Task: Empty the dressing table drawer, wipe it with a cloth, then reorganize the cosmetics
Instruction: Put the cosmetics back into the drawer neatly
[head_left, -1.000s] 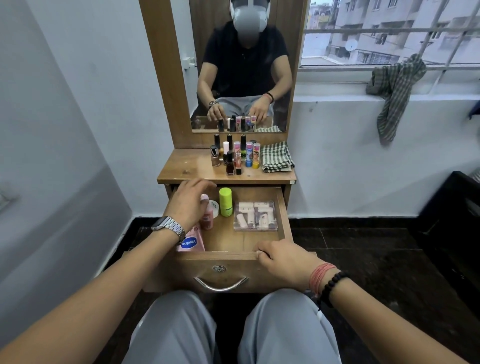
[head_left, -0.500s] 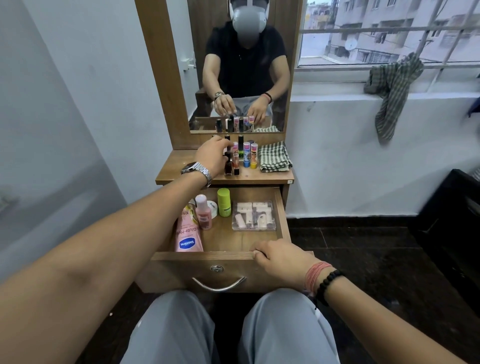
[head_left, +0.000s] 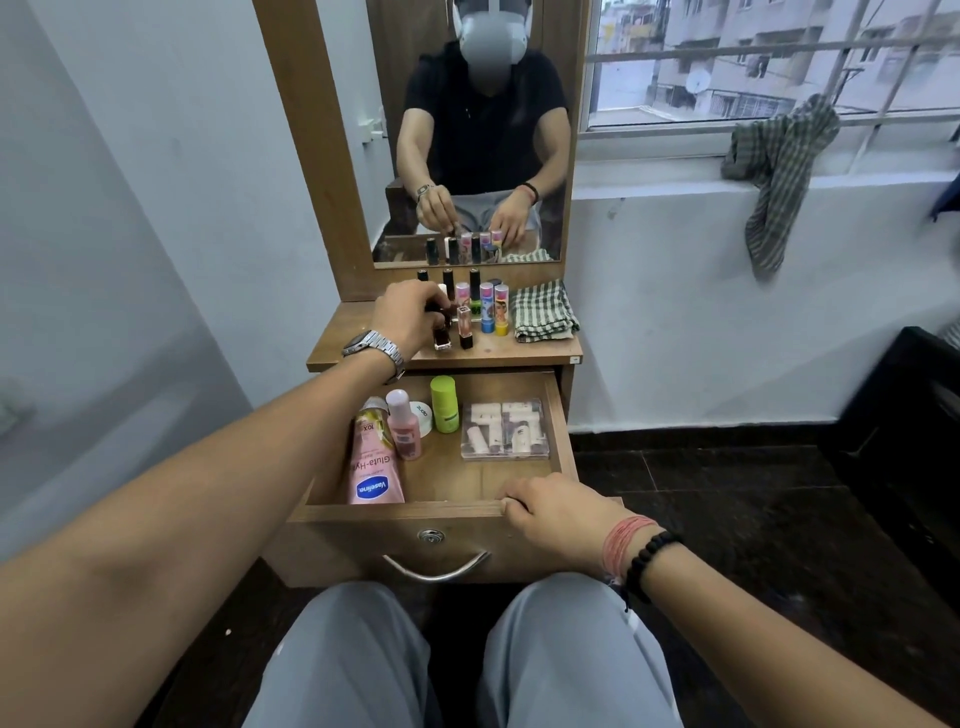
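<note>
So the left hand (head_left: 410, 317) has left the drawer (head_left: 395, 512) and gone up to the surface (head_left: 519, 353), fingers now pinching a small dark bottle (head_left: 443, 332). Looks like restocking is underway. Right hand (head_left: 556, 512) still grips the drawer's front edge.

Dark nail-polish bottle (head_left: 442, 336): standing upright on the tabletop, cap being pinched by the left hand (head_left: 410, 317).
Cosmetic sticks and bottles (head_left: 488, 307): standing upright just right of and behind that grip.
Folded checked cloth (head_left: 544, 310): lying further right.
Drawer (head_left: 395, 512): standing open below the grip, holding a pink Vaseline tube (head_left: 375, 465), small pink bottle (head_left: 404, 425), green stick (head_left: 444, 405), clear box (head_left: 505, 429).
</note>
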